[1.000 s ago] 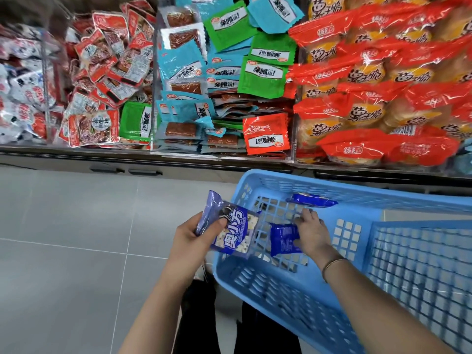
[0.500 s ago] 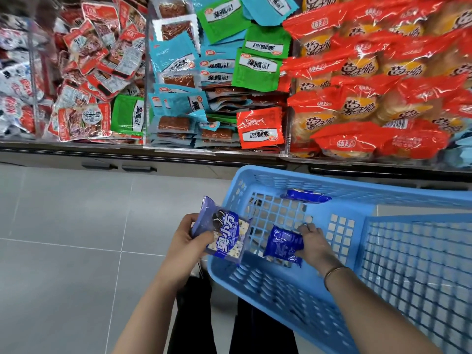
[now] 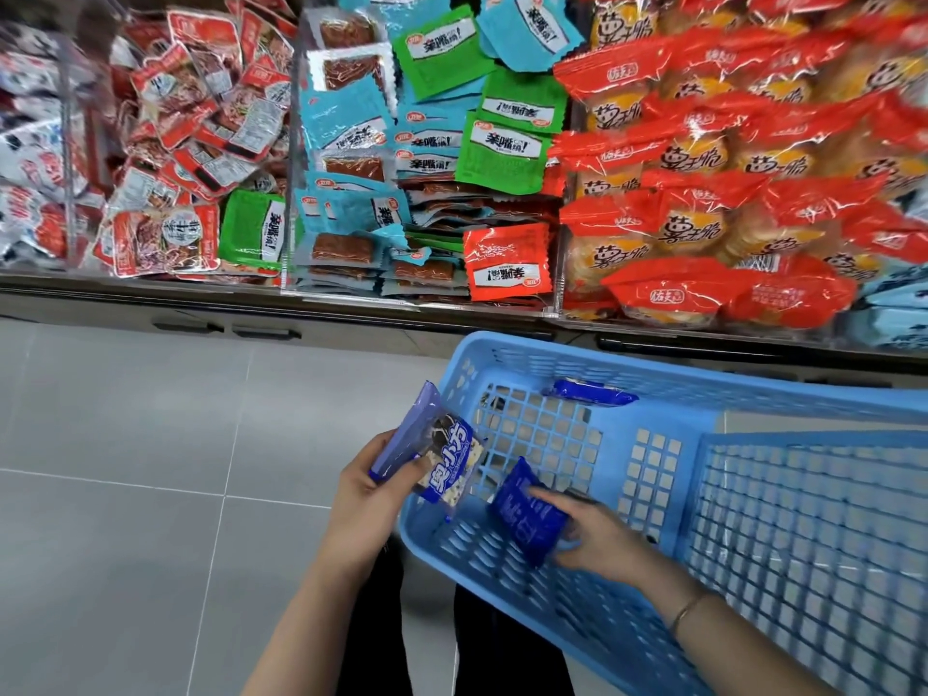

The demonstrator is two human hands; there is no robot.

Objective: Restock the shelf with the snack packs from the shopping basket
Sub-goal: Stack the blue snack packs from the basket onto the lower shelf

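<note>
My left hand (image 3: 371,499) gripped a blue foil snack pack with white lettering (image 3: 448,457), thumb pressed across its lower corner, with a paler lilac pack (image 3: 407,429) held behind it; both sat over the left rim of the light blue plastic lattice basket (image 3: 668,376); my right hand (image 3: 597,537), inside the basket, pinched a dark blue foil snack pack (image 3: 527,514) between thumb and curled fingers, the pack tilted on edge; a third blue pack (image 3: 590,392) lay against the basket's far wall, apart from both hands; beyond the basket ran the shelf (image 3: 150,298), its clear-walled bins holding red packs (image 3: 201,143), teal and green packs (image 3: 452,143) and orange-red bags (image 3: 728,168); a thin bracelet (image 3: 685,612) circled my right wrist.
</note>
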